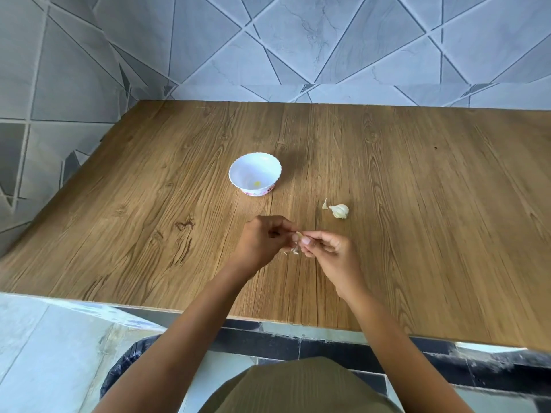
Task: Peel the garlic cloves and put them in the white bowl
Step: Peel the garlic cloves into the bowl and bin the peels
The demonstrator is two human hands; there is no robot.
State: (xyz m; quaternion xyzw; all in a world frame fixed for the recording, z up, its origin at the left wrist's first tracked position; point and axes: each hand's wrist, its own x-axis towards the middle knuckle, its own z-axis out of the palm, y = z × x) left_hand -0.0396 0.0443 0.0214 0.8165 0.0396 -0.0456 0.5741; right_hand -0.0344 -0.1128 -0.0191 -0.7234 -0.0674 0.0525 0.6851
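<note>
A small garlic clove [298, 235] is pinched between my left hand [262, 241] and my right hand [326, 251], just above the wooden table. A thin strip of papery skin [295, 250] hangs below the fingertips. The white bowl [255, 173] with a scalloped rim stands upright beyond my left hand, with a small yellowish spot at its bottom. To the right of the bowl lie a partial garlic bulb [340, 211] and a single loose clove [324, 204].
The wooden table [417, 204] runs to a tiled wall at the back and left. Its front edge lies close under my forearms. A dark bin with a black liner [125, 365] sits on the floor at lower left.
</note>
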